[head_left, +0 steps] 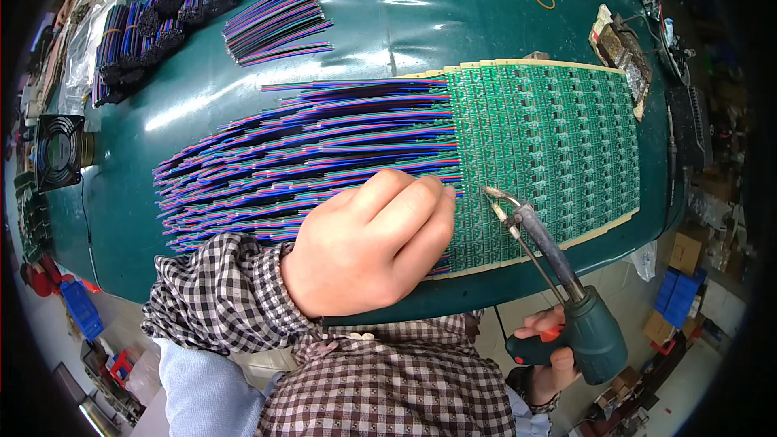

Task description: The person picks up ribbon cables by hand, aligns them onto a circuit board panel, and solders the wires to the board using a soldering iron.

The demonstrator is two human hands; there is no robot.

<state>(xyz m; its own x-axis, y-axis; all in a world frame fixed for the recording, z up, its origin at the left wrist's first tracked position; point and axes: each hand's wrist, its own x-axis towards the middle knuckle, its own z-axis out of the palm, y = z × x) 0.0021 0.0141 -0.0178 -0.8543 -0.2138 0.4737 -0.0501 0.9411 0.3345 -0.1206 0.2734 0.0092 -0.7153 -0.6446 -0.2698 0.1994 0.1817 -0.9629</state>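
By the shiny green table's front edge [461, 295], the left hand [368, 247] curls over thin red-and-blue wires [316, 148], its grip hidden. The right hand [560, 360] grasps a dark-green soldering gun [597, 336].

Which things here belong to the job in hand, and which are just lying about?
Job in hand:
striped wires, by the left hand
green circuit boards
soldering gun, in the right hand

Seemingly just lying about:
black fan
blue bin, lower left
cardboard box, far right

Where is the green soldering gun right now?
In the head view, the green soldering gun is at the lower right, in the person's right grip, its tip pointing up-left over the circuit boards.
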